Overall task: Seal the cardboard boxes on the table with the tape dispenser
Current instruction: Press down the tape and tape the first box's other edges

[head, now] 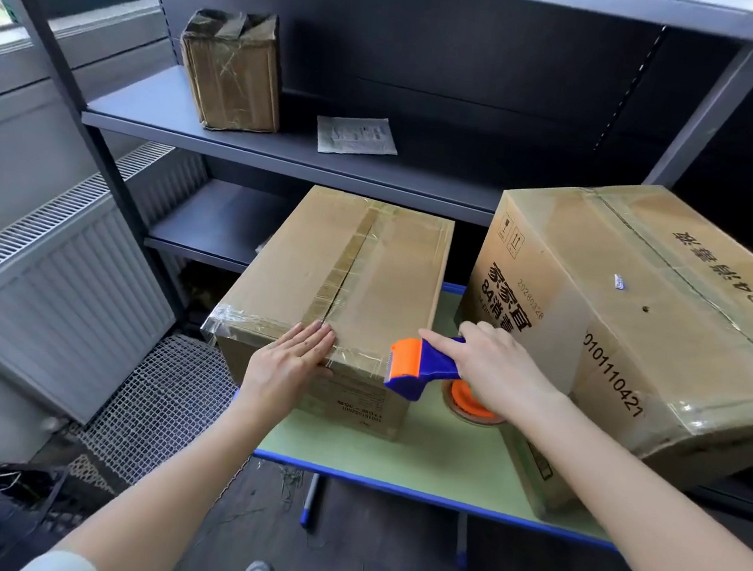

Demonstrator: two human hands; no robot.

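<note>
While left hand [289, 362] lies flat, fingers together, on small box [368, 260], right hand [504, 372] grips tape dispenser [424, 364].

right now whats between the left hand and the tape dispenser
In the head view, only the taped near top edge of the smaller box lies between the left hand and the tape dispenser.
</note>
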